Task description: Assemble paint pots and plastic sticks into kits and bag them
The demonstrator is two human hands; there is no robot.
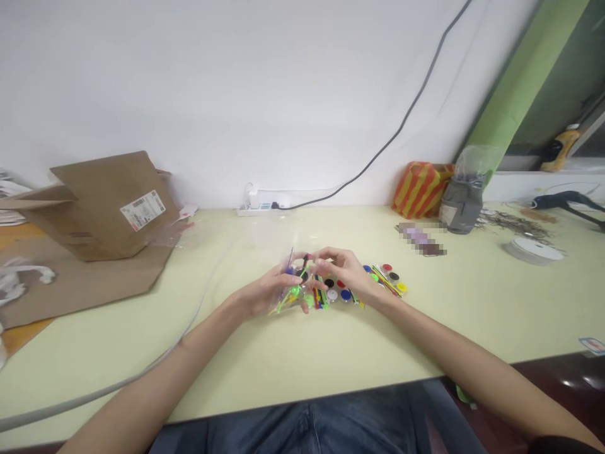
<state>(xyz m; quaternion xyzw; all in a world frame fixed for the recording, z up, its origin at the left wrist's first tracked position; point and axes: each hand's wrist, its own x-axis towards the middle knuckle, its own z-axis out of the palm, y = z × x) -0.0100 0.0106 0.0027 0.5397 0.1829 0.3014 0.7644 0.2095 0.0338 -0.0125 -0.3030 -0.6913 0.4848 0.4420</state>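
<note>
Over the pale yellow-green desk (265, 359), my left hand (269, 290) grips a clear plastic packet of coloured sticks and discs (302, 296). Green and yellow sticks poke out past its fingers. My right hand (343, 274) reaches across from the right, its fingertips at the packet near a dark stick (305, 260). Whether that hand pinches anything, I cannot tell. A flat row of round discs in red, black, blue and white (373, 280) lies on the desk under and beyond my right hand, mixed with thin coloured sticks.
A brown cardboard package (104, 205) and a flat cardboard sheet (80, 290) lie at the left. A power strip (259, 205), striped bag (420, 189), grey container (460, 205), blurred packet (420, 239), wire scraps (515, 224) and white roll (534, 249) stand farther back.
</note>
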